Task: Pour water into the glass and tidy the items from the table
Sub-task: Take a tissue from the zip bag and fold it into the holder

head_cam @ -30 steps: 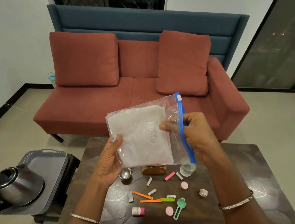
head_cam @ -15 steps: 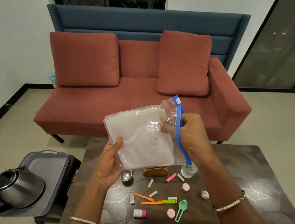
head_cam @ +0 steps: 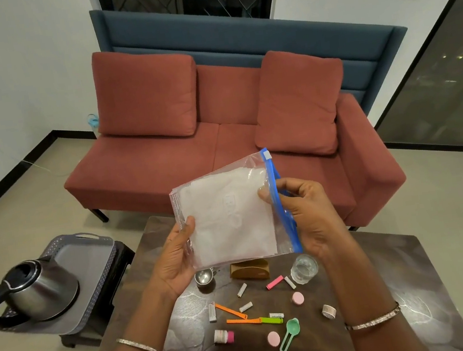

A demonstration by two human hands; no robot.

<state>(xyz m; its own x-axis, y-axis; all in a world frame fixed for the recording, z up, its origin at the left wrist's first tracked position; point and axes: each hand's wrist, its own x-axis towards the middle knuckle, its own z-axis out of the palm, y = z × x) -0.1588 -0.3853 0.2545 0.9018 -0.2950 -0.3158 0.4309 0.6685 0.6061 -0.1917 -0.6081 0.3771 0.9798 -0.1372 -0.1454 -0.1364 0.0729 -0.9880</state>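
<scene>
Though its print is illegible, the zip bag is clasped at one edge by the left grip and pinched at the blue zipper by the right grip; beyond it, the glass is seen on the desk.

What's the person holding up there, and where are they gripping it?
A clear zip bag: the right hand pinches its blue zip strip, the left hand holds the opposite edge.

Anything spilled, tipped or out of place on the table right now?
No spill shows. The glass stands upright. A small pink-capped bottle lies on its side among clips and caps scattered on the table.
</scene>
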